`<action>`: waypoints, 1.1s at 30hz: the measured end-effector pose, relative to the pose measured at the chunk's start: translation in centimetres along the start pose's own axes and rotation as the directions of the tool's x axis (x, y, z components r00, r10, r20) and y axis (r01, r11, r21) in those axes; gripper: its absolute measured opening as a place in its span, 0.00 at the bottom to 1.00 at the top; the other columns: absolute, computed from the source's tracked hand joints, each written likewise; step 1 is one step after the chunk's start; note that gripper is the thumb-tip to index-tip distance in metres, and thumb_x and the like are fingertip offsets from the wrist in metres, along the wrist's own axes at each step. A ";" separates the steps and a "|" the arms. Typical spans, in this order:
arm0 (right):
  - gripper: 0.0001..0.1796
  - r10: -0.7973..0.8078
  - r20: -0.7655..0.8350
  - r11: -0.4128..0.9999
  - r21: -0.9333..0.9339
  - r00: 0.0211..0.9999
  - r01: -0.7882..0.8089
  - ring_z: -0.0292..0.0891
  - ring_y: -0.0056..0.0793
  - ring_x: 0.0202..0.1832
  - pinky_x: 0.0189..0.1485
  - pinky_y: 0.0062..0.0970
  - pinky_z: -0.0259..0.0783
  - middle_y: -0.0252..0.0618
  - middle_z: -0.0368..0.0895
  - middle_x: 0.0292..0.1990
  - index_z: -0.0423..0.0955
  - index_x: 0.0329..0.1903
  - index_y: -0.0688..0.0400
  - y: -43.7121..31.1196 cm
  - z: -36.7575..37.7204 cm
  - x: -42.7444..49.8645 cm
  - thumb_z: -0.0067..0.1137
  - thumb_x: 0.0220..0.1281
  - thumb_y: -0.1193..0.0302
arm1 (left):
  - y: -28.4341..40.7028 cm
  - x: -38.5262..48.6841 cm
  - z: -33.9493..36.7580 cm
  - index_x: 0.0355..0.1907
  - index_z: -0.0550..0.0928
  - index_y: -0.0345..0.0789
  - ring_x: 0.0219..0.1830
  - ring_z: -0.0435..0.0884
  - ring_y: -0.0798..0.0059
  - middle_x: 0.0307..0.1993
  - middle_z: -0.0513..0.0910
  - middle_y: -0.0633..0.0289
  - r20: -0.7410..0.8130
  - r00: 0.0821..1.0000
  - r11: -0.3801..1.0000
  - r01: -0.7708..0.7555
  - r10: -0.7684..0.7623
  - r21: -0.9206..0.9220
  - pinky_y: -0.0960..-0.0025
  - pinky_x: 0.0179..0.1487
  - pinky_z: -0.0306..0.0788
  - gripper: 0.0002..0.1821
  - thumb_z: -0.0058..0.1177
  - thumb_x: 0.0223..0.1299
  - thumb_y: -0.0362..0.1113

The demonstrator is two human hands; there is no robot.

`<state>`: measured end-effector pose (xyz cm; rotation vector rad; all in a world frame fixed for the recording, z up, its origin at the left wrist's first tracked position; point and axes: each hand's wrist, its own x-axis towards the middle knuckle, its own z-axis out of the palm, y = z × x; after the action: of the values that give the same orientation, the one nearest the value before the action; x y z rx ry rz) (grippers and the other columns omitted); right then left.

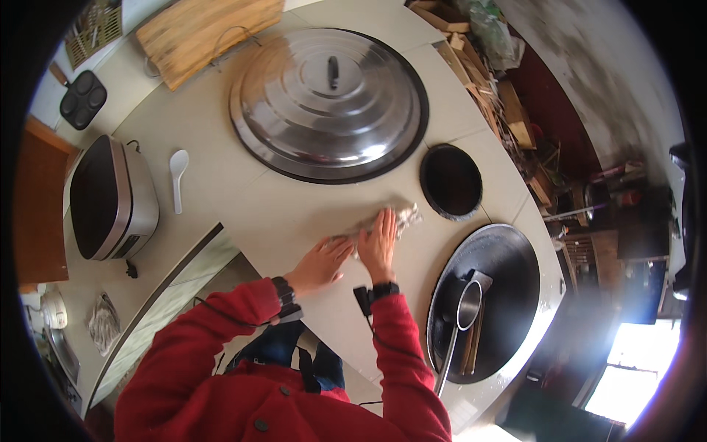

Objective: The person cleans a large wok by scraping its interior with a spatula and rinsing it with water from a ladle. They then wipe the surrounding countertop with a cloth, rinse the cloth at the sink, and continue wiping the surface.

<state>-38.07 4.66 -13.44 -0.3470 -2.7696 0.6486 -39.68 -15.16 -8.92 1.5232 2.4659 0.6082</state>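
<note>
A crumpled, patterned cloth (409,216) lies on the tiled countertop (287,221), below a large domed metal lid (309,105). Pressed flat over the cloth is my right hand (378,246), its fingers together and pointing away from me. My left hand (320,265) reaches in from the left, with its fingertips on the cloth's near-left end. Both palms face down, so much of the cloth is hidden beneath them. Bands with small devices circle both wrists.
Right of my hands are a round black opening (451,182) and a large wok (513,309) holding a long-handled ladle (469,305). A white spoon (178,171), an electric cooker (119,199) and a plastic bag (103,325) stand left. Behind are a wooden board (204,36) and firewood (516,113).
</note>
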 end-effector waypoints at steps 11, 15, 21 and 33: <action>0.34 -0.416 0.297 0.872 0.398 0.859 0.285 0.57 0.50 0.73 0.77 0.46 0.52 0.50 0.64 0.68 0.65 0.66 0.64 -12.4 5.4 2.5 0.51 0.51 0.83 | -1.2 -7.5 -1.8 0.61 0.72 0.26 0.69 0.67 0.54 0.64 0.71 0.47 0.077 0.978 0.970 0.204 -0.195 -0.135 0.57 0.71 0.63 0.30 0.60 0.57 0.37; 0.33 -0.572 0.310 0.771 0.519 0.759 0.368 0.57 0.49 0.73 0.77 0.46 0.52 0.47 0.64 0.67 0.66 0.64 0.63 -16.9 7.3 4.6 0.49 0.50 0.85 | -3.3 -12.6 -3.5 0.65 0.69 0.29 0.71 0.65 0.54 0.66 0.70 0.50 -0.137 0.960 0.966 0.231 -0.246 -0.113 0.50 0.73 0.59 0.32 0.60 0.59 0.36; 0.37 -0.615 0.274 0.727 0.560 0.740 0.397 0.54 0.57 0.73 0.78 0.48 0.49 0.51 0.60 0.71 0.62 0.67 0.63 -24.3 13.1 7.9 0.44 0.49 0.87 | -6.6 -19.5 -4.6 0.65 0.72 0.39 0.70 0.66 0.52 0.66 0.71 0.53 -0.238 0.812 0.843 0.483 -0.532 -0.235 0.47 0.72 0.59 0.29 0.59 0.60 0.32; 0.32 -0.885 0.310 0.444 0.790 0.348 0.424 0.68 0.43 0.66 0.74 0.40 0.59 0.41 0.78 0.60 0.79 0.55 0.57 -25.5 14.0 3.1 0.43 0.45 0.90 | -7.6 -24.2 -8.3 0.68 0.69 0.36 0.68 0.68 0.53 0.68 0.68 0.53 -0.407 0.561 0.693 0.563 -0.721 -0.451 0.60 0.69 0.65 0.28 0.54 0.65 0.27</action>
<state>-49.69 -22.15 -13.04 1.5221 -2.6066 1.5362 -37.72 -41.68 -6.17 0.2246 2.8927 1.2922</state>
